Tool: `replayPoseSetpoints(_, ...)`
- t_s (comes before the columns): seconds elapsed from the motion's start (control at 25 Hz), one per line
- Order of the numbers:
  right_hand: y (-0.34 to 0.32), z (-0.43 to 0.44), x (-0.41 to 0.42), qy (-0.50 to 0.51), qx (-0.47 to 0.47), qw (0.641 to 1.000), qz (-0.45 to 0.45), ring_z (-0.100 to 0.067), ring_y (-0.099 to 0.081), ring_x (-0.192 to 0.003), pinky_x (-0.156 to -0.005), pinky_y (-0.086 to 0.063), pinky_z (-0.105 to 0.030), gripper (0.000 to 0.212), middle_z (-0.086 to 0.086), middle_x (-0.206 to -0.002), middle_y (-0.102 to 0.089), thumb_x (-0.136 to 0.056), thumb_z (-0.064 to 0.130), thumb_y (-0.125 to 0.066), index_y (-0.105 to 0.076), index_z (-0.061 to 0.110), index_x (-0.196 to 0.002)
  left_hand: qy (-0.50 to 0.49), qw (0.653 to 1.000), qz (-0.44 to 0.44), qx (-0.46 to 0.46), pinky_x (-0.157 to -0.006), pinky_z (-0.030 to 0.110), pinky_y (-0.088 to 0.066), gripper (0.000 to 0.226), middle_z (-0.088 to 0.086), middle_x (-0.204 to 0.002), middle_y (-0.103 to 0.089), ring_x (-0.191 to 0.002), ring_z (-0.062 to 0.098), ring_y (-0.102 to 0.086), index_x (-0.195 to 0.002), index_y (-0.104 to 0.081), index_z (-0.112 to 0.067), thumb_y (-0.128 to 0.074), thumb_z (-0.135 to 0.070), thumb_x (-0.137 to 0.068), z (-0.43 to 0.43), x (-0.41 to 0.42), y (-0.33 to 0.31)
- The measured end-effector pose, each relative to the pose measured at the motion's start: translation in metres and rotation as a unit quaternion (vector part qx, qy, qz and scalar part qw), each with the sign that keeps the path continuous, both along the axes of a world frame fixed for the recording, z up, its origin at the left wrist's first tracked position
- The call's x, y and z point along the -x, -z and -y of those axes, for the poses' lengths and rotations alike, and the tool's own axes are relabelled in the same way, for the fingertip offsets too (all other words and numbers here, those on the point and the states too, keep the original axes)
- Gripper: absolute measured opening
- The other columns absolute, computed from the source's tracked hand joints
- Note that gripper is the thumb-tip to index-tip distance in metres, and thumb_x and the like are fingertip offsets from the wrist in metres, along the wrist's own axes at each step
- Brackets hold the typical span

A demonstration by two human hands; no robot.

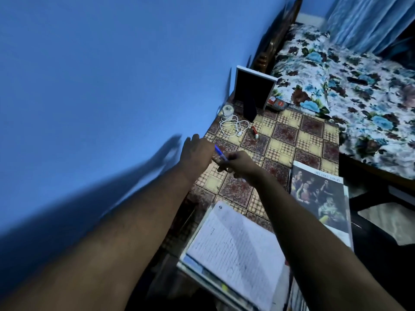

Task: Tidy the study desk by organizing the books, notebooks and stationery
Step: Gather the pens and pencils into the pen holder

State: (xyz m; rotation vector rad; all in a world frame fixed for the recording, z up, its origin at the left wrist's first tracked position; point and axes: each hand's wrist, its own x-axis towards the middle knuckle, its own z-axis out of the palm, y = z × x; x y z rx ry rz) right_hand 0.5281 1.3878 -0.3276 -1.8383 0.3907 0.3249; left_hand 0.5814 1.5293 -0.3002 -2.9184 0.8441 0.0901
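Observation:
My right hand (237,162) is closed around a blue pen (219,151) above the middle of the patterned desk (289,140). My left hand (196,152) reaches out flat beside it, near the desk's wall-side edge, fingers extended and holding nothing. An open lined notebook (238,254) lies on a stack of books at the near edge. To its right a magazine (323,198) with a photo cover rests on other books. A small red-and-white stick (254,132) lies farther back on the desk.
A framed board (253,90) stands at the desk's far end against the blue wall. A white round gadget with a coiled cable (233,125) sits beside it. Small red packets (277,103) lie behind. A bed with a floral sheet (350,90) borders the desk on the right.

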Motion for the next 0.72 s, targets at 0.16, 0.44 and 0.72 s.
replayPoseSetpoints(0.16,-0.03,-0.048,0.025,0.023,-0.065,0.998,0.006,-0.011,-0.042,-0.049,-0.046,-0.028,-0.022,0.015,-0.012,-0.069,-0.063,-0.088,0.013,-0.065,-0.065,-0.002,-0.083,0.024,0.993,-0.006,0.115,-0.076,0.038,-0.047,0.026,0.008,-0.106,-0.062,-0.107,0.03,-0.056,-0.114,-0.061,-0.016,-0.064,-0.026,-0.09,-0.056,0.05,-0.012)
replayPoseSetpoints(0.44,-0.032,-0.117,0.063,0.036,-0.118,0.992,0.029,-0.015,-0.038,-0.049,-0.046,-0.028,-0.024,0.022,-0.005,-0.062,-0.052,-0.093,0.014,-0.054,-0.066,-0.001,-0.082,-0.099,0.938,-0.102,0.317,-0.07,0.021,-0.043,0.016,0.012,-0.097,-0.073,-0.096,0.028,-0.067,-0.1,-0.071,-0.007,-0.068,-0.015,-0.086,-0.14,0.106,-0.02)
replayPoseSetpoints(0.72,0.013,-0.133,0.098,0.03,0.058,0.99,0.123,-0.026,-0.053,-0.063,-0.062,-0.044,-0.04,0.036,-0.035,-0.088,-0.063,-0.1,0.027,-0.049,-0.067,-0.002,-0.086,-0.163,0.9,-0.187,0.357,-0.058,0.01,-0.034,0.023,0.011,-0.101,-0.073,-0.08,0.011,-0.06,-0.105,-0.073,-0.005,-0.067,-0.021,-0.09,-0.166,0.133,0.009)
